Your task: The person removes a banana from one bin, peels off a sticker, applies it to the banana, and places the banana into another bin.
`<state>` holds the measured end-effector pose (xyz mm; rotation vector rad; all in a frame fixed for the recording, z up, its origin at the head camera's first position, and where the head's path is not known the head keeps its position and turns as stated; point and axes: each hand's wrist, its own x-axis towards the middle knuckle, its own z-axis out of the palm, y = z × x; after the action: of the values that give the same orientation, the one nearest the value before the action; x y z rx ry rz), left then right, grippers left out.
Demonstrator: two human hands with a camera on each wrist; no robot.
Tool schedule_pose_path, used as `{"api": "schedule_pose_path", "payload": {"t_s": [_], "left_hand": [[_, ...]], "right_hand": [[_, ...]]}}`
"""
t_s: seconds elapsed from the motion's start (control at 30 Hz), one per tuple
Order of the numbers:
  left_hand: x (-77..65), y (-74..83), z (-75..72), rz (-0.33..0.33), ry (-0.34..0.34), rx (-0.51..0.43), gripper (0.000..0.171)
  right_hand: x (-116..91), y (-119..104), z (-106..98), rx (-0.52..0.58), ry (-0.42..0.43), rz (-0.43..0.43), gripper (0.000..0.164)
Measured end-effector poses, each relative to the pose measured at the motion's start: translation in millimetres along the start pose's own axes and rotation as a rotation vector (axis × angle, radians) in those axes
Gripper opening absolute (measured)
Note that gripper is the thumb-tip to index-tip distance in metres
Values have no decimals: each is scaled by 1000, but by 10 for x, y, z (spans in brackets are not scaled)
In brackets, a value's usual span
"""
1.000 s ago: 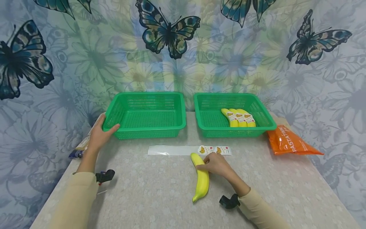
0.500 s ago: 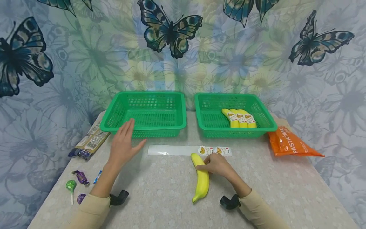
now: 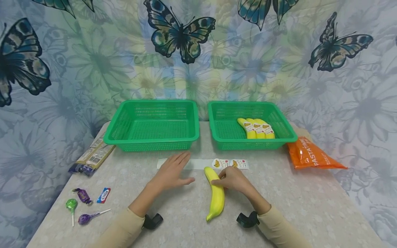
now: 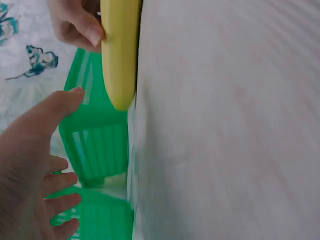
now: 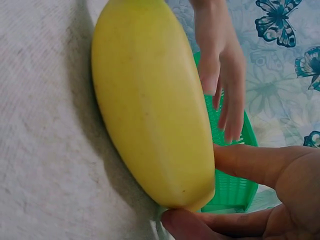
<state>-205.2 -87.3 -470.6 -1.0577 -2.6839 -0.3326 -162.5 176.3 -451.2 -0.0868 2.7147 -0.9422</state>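
A yellow banana (image 3: 216, 198) lies lengthwise on the table, and my right hand (image 3: 233, 179) holds its upper part between thumb and fingers. The right wrist view shows the thumb and a finger against the end of the banana (image 5: 152, 105). My left hand (image 3: 173, 174) is held over the left part of a pale strip (image 3: 200, 164), fingers straight and apart, holding nothing. Two banana-picture stickers (image 3: 230, 163) sit on the strip's right part, just above the banana. In the left wrist view the left hand (image 4: 42, 150) is spread, apart from the banana (image 4: 119, 60).
Behind stand a left green basket (image 3: 152, 146) and a right green basket (image 3: 254, 144), the latter with several stickered bananas (image 3: 256, 128). An orange bag (image 3: 311, 155) lies right. At left are a gold packet (image 3: 93, 155), wrapped candies (image 3: 83, 196) and lollipops (image 3: 71, 204).
My left hand has left the left basket's edge and moved right and nearer, over the strip. The right hand still holds the banana in the same place.
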Motion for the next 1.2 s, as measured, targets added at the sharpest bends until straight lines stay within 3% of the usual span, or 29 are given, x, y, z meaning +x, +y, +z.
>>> {"api": "schedule_pose_path", "payload": {"t_s": [0.17,0.4,0.67,0.9,1.2], "left_hand": [[123,80,186,26,-110,-64,90],[106,120,387,42,-231,-84,92],[116,129,453,41,-239,-84,91],[160,138,432,13,-287,-108,91],[162,151,479,-17,-296,-81,94]], "right_hand": [[17,-7,20,3,1,-16,28],[19,-2,80,16,-24,-5,34],[17,16,45,0,-4,13,42],[15,30,6,18,-10,-19,36],[12,27,14,19,-4,-31,33]]}}
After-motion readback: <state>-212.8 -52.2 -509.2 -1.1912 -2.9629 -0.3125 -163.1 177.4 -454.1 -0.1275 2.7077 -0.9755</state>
